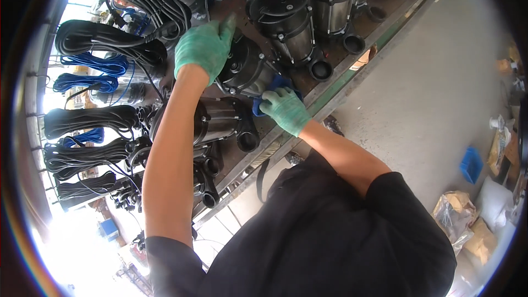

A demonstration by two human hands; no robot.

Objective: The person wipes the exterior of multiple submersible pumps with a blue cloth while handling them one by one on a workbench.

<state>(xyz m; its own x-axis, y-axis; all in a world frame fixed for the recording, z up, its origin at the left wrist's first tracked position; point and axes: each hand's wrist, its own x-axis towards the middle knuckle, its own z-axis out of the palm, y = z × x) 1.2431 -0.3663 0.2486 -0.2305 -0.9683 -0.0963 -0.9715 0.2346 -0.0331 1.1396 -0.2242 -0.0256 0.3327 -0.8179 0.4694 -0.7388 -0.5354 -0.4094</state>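
A black and steel submersible pump (245,69) lies tilted on the bench in front of me. My left hand (202,49), in a green glove, grips it at its black top end; some of the fingers are blurred or out of sight. At its lower right side, my right hand (287,111), also gloved in green, presses a blue cloth (279,83) against the metal body. The cloth is bunched under the fingers and partly hidden by them.
More pumps stand to the right, the closest being a steel-bodied pump (292,44) with its outlet toward the edge. Another pump (217,121) lies nearer me. Coiled black cables (91,121) and blue cables (85,82) fill the left. The bench edge (344,82) runs diagonally beside grey floor.
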